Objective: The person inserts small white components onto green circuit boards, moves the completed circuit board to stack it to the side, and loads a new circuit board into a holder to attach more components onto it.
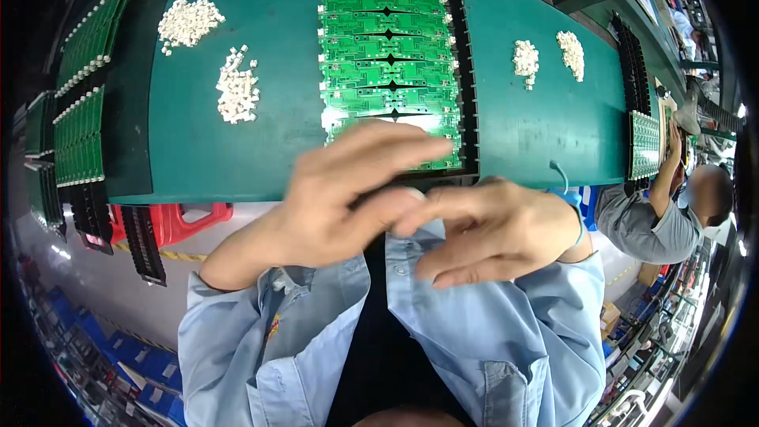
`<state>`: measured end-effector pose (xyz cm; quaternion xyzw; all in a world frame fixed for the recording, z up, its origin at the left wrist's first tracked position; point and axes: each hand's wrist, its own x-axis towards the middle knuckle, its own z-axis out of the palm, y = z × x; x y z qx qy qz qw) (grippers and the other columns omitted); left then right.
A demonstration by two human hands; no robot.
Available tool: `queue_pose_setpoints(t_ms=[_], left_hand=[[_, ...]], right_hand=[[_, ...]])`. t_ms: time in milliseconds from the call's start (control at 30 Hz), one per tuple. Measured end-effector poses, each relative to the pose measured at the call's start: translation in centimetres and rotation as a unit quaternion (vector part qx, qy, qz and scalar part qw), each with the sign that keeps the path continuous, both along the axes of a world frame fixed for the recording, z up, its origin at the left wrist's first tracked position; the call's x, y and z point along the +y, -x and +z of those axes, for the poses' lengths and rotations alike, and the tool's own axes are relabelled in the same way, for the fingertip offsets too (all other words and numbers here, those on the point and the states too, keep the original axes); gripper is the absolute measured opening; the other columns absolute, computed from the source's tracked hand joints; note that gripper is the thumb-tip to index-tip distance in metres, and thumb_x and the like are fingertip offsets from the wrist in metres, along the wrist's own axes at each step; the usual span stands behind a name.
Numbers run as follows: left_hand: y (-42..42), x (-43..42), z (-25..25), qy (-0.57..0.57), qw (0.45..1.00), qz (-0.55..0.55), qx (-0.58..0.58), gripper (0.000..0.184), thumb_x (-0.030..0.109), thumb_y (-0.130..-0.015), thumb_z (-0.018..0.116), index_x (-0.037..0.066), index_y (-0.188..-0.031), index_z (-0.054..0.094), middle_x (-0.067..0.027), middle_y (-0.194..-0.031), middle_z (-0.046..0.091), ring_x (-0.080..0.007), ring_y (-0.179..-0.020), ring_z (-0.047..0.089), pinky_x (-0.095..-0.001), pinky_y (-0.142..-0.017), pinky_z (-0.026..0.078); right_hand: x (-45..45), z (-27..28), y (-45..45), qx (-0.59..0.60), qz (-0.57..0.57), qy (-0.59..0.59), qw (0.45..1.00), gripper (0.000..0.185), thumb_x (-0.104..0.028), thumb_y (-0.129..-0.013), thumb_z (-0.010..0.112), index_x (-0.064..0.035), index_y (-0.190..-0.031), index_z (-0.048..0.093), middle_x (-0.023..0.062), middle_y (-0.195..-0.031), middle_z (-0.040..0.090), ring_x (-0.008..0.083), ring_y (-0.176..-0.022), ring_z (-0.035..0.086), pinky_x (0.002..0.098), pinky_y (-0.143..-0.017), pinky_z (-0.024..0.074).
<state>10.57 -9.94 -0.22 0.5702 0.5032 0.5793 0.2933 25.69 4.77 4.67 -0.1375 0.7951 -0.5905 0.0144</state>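
My left hand [340, 194], slightly blurred, is over the near end of a column of green circuit boards [387, 71] in a black rack [468, 95]. Its fingers are stretched out and its thumb is apart from them. My right hand [498, 229] is just in front of the rack with its fingers apart, a blue band [579, 225] on its wrist. Its forefinger meets or overlaps my left thumb. Nothing shows in either hand, though the spot between the fingertips is blurred. Small white parts line both side edges of the boards.
Piles of white parts lie on the green mat at left [190, 22], [237, 87] and right [526, 62], [571, 55]. More racked boards [79, 138] stand far left, others [644, 144] at right. A red stool [186, 224] is below. Another person [656, 221] sits at right.
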Motion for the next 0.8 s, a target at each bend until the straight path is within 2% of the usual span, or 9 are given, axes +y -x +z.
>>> queue_pose_setpoints(t_ms=[33,100,133,200,400,533,700,800], left_hand=[[-1.4,1.0,-0.8,-0.07,0.996,-0.046,-0.011,0.032,0.015,-0.087,0.058,-0.004,-0.113,0.061,-0.0194,-0.109,0.06,-0.0233,-0.087,0.059,-0.0306,-0.076,0.05],[-2.8,1.3,-0.8,-0.08,0.991,-0.075,-0.074,0.027,0.01,-0.084,0.063,-0.002,-0.108,0.065,-0.019,-0.107,0.061,-0.0239,-0.083,0.062,-0.0297,-0.071,0.051],[-3.2,1.1,-1.0,-0.08,0.992,-0.073,-0.07,0.027,0.01,-0.084,0.063,-0.002,-0.108,0.065,-0.019,-0.107,0.061,-0.0239,-0.083,0.062,-0.0297,-0.071,0.051],[-3.7,0.6,-1.3,-0.121,0.992,-0.04,-0.003,0.023,0.004,-0.079,0.068,0.0,-0.101,0.068,-0.0176,-0.102,0.064,-0.0241,-0.079,0.063,-0.0294,-0.066,0.052],[-4.1,-0.5,0.0,-0.14,0.987,-0.01,0.084,0.022,0.002,-0.074,0.071,0.0,-0.096,0.068,-0.0155,-0.1,0.065,-0.0235,-0.078,0.064,-0.0303,-0.065,0.052],[-5.2,0.2,0.6,-0.154,0.973,0.025,0.169,0.022,0.004,-0.07,0.073,0.002,-0.092,0.069,-0.013,-0.099,0.066,-0.0219,-0.078,0.064,-0.0307,-0.067,0.052],[-5.8,0.7,1.6,-0.155,0.964,0.045,0.213,0.019,0.004,-0.068,0.075,0.003,-0.086,0.07,-0.0102,-0.094,0.067,-0.0204,-0.074,0.062,-0.03,-0.066,0.051],[-6.0,1.2,1.4,-0.157,0.963,0.004,0.219,0.015,0.002,-0.069,0.072,0.002,-0.083,0.068,-0.0091,-0.09,0.065,-0.0202,-0.07,0.059,-0.0289,-0.064,0.048]], right_hand=[[-0.4,0.2,-0.2,-0.013,0.039,0.012,0.999,0.01,-0.002,-0.08,0.066,-0.0018,-0.09,0.067,0.014,-0.089,0.063,0.024,-0.061,0.057,0.0295,-0.052,0.0446],[-0.6,-0.2,-1.1,-0.014,0.049,0.016,0.999,0.011,-0.001,-0.08,0.067,-0.0024,-0.09,0.067,0.0135,-0.088,0.063,0.0242,-0.06,0.057,0.0297,-0.052,0.0447],[-0.5,-0.5,-1.6,-0.019,0.057,0.022,0.998,0.012,-0.001,-0.079,0.067,-0.0029,-0.091,0.067,0.0129,-0.086,0.063,0.0245,-0.06,0.056,0.03,-0.052,0.0448],[-0.4,-0.9,-2.3,-0.028,0.073,0.032,0.996,0.013,0.0,-0.078,0.067,-0.0039,-0.091,0.068,0.0118,-0.083,0.063,0.0251,-0.059,0.056,0.0304,-0.052,0.0449],[0.2,-0.7,-3.3,0.014,0.07,0.039,0.997,0.017,0.001,-0.076,0.069,-0.0049,-0.091,0.068,0.0091,-0.077,0.064,0.0239,-0.055,0.053,0.0304,-0.052,0.0442],[-0.5,-1.6,-4.1,0.045,0.003,0.105,0.993,0.017,0.002,-0.076,0.069,-0.0043,-0.092,0.069,0.0083,-0.075,0.064,0.0216,-0.052,0.049,0.0283,-0.05,0.0416],[0.3,-1.5,-5.0,0.037,-0.018,0.128,0.991,0.017,0.002,-0.075,0.07,-0.0035,-0.092,0.07,0.0087,-0.079,0.065,0.0194,-0.05,0.048,0.0268,-0.049,0.0398],[1.5,-1.9,-5.3,0.047,0.004,0.088,0.995,0.015,0.001,-0.074,0.071,-0.0021,-0.089,0.071,0.0087,-0.081,0.066,0.0175,-0.051,0.048,0.0261,-0.049,0.0392]])
